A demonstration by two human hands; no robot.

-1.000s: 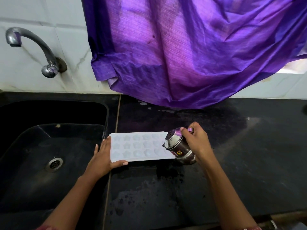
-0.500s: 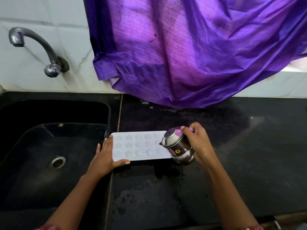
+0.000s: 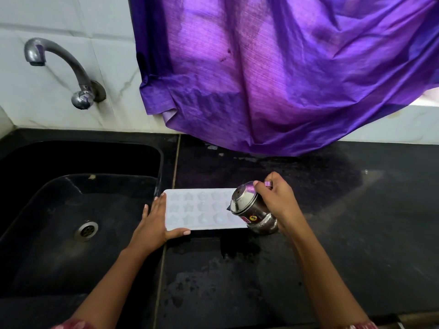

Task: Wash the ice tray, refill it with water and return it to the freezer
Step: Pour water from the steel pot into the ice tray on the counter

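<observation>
A white ice tray (image 3: 199,210) with star-shaped and round moulds lies flat on the black counter (image 3: 344,233), just right of the sink. My left hand (image 3: 154,222) steadies its left end, fingers straight along the edge and thumb along the near side. My right hand (image 3: 278,200) grips a small steel pot (image 3: 249,210), tipped with its mouth over the tray's right end. The pot hides that end of the tray.
A black sink (image 3: 71,222) with a metal drain (image 3: 86,230) lies to the left. A steel tap (image 3: 61,67) juts from the white tiled wall above it. A purple curtain (image 3: 285,79) hangs down to the counter's back edge.
The pot has tipped a little further over the tray's right end. My left hand stays on the tray's left end. The view has shifted slightly.
</observation>
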